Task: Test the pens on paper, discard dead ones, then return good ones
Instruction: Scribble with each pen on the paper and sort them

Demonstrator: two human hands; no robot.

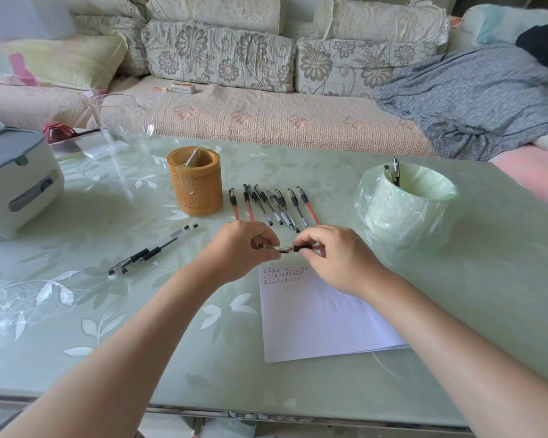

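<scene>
My right hand [336, 257] grips a red pen [301, 248] by its black grip, held level above the white paper [314, 320]. My left hand [244, 248] pinches the pen's cap [266, 246] just off the tip. Rows of test scribbles [285, 274] mark the paper's top edge. Several pens [272, 205], red and black, lie in a row behind my hands. Two black pens [152, 251] lie apart at the left. A bamboo pen holder [195, 184] stands beyond them. A small bin lined with a green bag [405, 203] at the right holds two pens [392, 173].
A white and grey appliance [13, 181] sits at the table's left edge, and a clear glass vessel [121, 121] stands at the back left. The glass-topped table [108, 311] has a leaf pattern. A sofa with cushions and a grey cloth [472, 102] runs behind.
</scene>
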